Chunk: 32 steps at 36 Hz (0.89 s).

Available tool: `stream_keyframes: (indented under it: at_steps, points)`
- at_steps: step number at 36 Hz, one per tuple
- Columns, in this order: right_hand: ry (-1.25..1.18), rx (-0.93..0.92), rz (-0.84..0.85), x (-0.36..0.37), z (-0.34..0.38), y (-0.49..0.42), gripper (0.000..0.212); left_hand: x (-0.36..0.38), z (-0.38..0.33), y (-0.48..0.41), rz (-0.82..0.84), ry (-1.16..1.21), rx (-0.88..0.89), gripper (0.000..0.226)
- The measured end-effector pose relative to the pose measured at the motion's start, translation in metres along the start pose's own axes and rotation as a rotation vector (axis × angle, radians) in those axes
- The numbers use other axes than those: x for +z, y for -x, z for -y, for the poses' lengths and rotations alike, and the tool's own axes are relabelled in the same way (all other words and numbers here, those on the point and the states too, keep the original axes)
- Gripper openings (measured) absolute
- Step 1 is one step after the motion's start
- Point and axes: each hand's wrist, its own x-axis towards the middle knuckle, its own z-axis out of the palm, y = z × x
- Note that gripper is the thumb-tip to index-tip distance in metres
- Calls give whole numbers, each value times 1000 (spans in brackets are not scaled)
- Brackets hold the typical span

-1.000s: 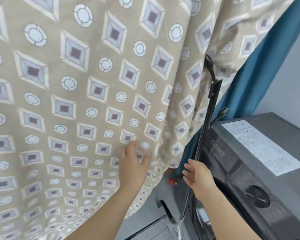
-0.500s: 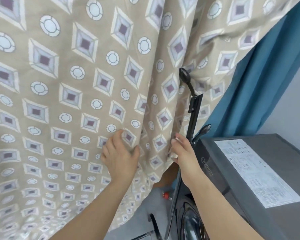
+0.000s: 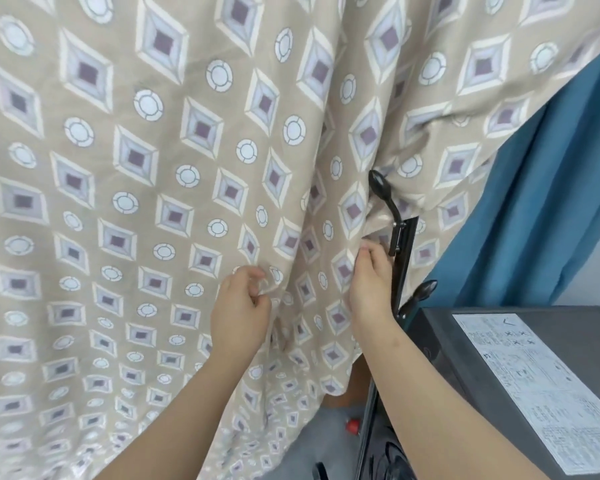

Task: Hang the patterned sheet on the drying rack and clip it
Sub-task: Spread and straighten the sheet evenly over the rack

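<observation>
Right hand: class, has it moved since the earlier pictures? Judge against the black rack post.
Yes. The right hand has climbed the black rack post, from below its lower hook to beside the upper hook bracket.

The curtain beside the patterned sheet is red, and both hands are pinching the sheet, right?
Not red. The head view shows the curtain is blue. The rest is right: it hangs beside the patterned sheet, and the left hand and the right hand both pinch the sheet.

patterned sheet [image 3: 160, 202]: matt woven cloth | drying rack [image 3: 406, 251]: smooth dark metal | curtain [image 3: 551, 209]: matt cloth
</observation>
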Motion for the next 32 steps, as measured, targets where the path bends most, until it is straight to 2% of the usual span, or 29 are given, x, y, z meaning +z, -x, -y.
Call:
stream_keyframes:
  at_steps: [4,8,11,13,15,20,26,29,32]
  points:
    - [-38,-72,32,0,13,2,15,-2,-7,-8,-25,-46,51,25]
    - [15,-198,114,2,26,3,23,-1,-26,-10,-65,84,117,23]
    - [76,-301,110,2,37,4,30,1,-46,-12,-61,195,192,14]
    - [80,-324,111,3,45,5,33,2,-57,-15,-48,228,227,15]
    - [65,-325,115,4,49,4,33,3,-64,-19,-43,234,279,20]
    - [22,-332,175,3,56,5,36,1,-73,-21,-109,166,403,54]
    - [-26,-336,200,2,63,1,32,3,-79,-26,-214,212,321,69]
    - [-29,-342,231,5,63,-1,28,5,-81,-28,-187,245,252,75]
    - [-29,-377,284,5,66,-2,31,9,-84,-26,-172,268,264,74]
